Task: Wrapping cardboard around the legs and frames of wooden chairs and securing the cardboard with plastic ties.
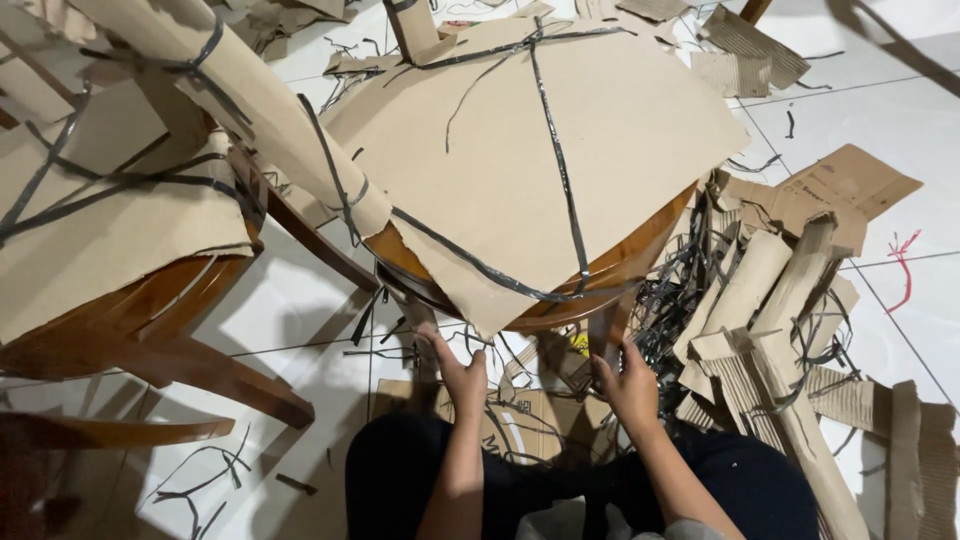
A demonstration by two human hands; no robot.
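Observation:
A wooden chair [640, 250] stands before me, its round seat covered by a brown cardboard sheet [600, 140] tied down with black plastic straps [562, 170]. My left hand [458, 372] grips the chair's front left leg [425, 325], which is wrapped in cardboard, just below the seat. My right hand [628, 385] is closed around the front right leg [607, 335]. Both hands sit low, under the seat's front rim, above my dark trousers.
A second cardboard-wrapped wooden chair [120, 290] stands at the left, its wrapped back slanting across. Torn cardboard pieces [770, 300] and loose black straps [670, 290] litter the white tiled floor [880, 120] at the right. A flat cardboard piece [520, 415] lies under my hands.

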